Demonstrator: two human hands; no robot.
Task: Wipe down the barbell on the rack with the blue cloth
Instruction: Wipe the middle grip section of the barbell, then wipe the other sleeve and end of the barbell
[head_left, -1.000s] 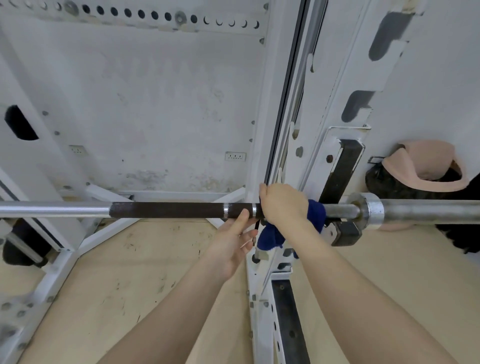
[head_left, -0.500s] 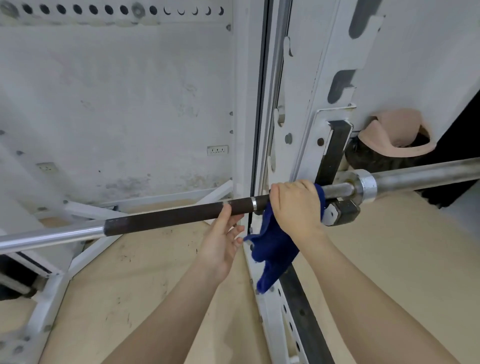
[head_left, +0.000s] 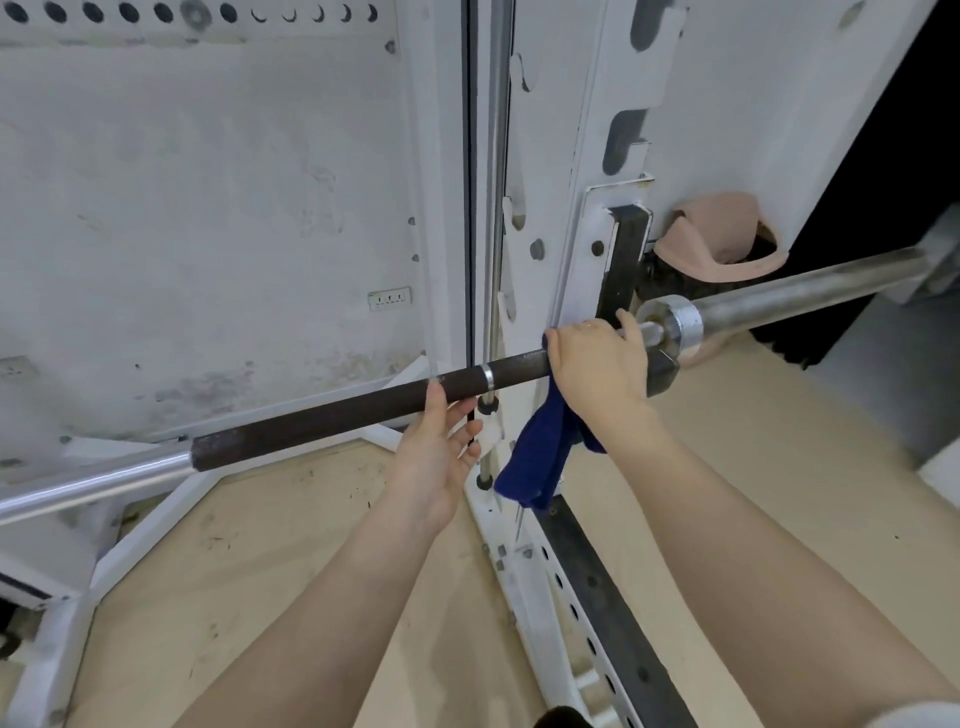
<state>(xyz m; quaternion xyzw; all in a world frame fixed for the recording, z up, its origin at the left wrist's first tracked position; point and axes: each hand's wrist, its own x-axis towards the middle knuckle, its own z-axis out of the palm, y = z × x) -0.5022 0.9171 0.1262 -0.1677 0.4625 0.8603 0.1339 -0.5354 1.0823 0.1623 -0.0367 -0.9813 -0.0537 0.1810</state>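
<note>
Pale plywood flooring (head_left: 753, 467), scuffed with dark marks, is shown beneath a white-painted steel power rack (head_left: 550, 156), behind which a stained white wall (head_left: 208, 208) carries two small socket plates (head_left: 389, 299). A perforated white crossbeam (head_left: 182, 13) is seen along the upper edge, and white base braces (head_left: 156, 525) are laid across the floor at lower left. The barbell (head_left: 337, 415) is seated across the rack, slanting up to the right, with its dark knurled section between a bright steel length on the left and the collar (head_left: 675, 325) and sleeve on the right. The collar is held just outside a black-lined hook (head_left: 623, 265) on the upright. The right hand (head_left: 597, 364) is curled over the bar just inside the collar, with the blue cloth (head_left: 540, 457) gripped against the shaft beneath the palm; most of the cloth is left hanging below the bar, in front of the upright. The left hand (head_left: 436, 452) is held under the knurled section with relaxed, nearly straight fingers, the thumb laid against the bar and nothing grasped. A beige cap-like object (head_left: 722, 239) is seen behind the rack, near a dark opening at far right. A black strip with holes (head_left: 613, 597) is set along the lower rail.
</note>
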